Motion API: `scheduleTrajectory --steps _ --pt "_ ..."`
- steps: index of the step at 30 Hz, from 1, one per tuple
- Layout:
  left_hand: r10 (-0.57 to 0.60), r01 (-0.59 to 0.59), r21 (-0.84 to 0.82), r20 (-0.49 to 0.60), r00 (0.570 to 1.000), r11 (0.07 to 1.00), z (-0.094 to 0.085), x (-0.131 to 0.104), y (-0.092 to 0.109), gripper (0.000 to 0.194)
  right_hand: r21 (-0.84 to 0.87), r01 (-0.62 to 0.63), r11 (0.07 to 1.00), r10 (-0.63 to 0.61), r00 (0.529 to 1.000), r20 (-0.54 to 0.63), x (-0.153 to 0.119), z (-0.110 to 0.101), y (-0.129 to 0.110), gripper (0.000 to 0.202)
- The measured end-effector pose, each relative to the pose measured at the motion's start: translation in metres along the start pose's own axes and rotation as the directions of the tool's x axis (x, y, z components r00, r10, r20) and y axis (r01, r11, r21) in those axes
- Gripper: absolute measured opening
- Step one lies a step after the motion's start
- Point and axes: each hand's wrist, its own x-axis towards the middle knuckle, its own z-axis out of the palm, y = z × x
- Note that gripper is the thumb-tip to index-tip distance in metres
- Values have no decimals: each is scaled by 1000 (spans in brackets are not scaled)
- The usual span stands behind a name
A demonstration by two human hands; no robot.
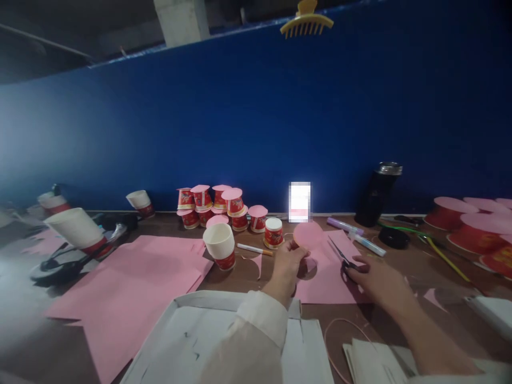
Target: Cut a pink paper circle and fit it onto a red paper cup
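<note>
My left hand (286, 265) pinches the edge of a round pink paper disc (308, 235) and holds it up over the table. In my right hand (376, 274) are black-handled scissors (341, 250), their blades pointing up and to the left, clear of the disc. Under both hands lies a pink paper sheet (320, 290) with a round hole cut in it. A small red paper cup (274, 233) stands upside down just beyond my left hand. Left of it, several more red cups (234, 201) are stacked upside down with pink discs on top.
A tall stack of white cups (219, 242) stands left of a marker (255, 249). Pink sheets (152, 282) spread at left, beside a white box (224, 341). A black bottle (376, 194) and large red disc-topped cups (476, 232) are at right. Behind rises a blue partition (240, 117).
</note>
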Motion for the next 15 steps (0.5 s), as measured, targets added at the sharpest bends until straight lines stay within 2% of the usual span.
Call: scheduleTrajectory --steps 1,2,3,4,5,6,7,10,13,15 --pt "20 -20 -35 0 1000 999 -2 1 1 28 149 -46 988 39 998 47 -1 0 -1 44" --pt "38 -38 -68 -1 999 997 -3 1 2 29 352 -107 930 73 991 109 -2 1 -3 44" --pt "51 -51 -97 -1 999 994 -5 2 4 30 578 -179 796 92 980 178 -3 2 -5 43" --pt "58 -57 -124 -1 998 991 -7 2 6 31 760 -213 614 72 974 215 -5 3 -7 42" --pt "56 -55 -148 -3 998 987 -8 2 8 33 858 -235 457 44 969 242 -8 3 -10 42" --pt "48 -49 -171 -9 999 984 -10 2 10 34 904 -250 347 12 965 262 -11 3 -13 43" --pt "36 -39 -191 -17 999 981 -11 3 12 36 921 -264 286 -16 960 280 -14 3 -17 44" --pt "6 -17 -237 -48 999 971 -11 4 16 39 923 -316 218 -60 940 336 -24 -1 -29 49" --pt "-11 -6 -259 -65 998 966 -11 5 18 40 920 -328 214 -70 934 350 -34 -3 -40 54" --pt "-14 -2 -261 -60 998 965 -11 5 18 40 932 -288 218 -110 942 317 -38 -2 -45 54"
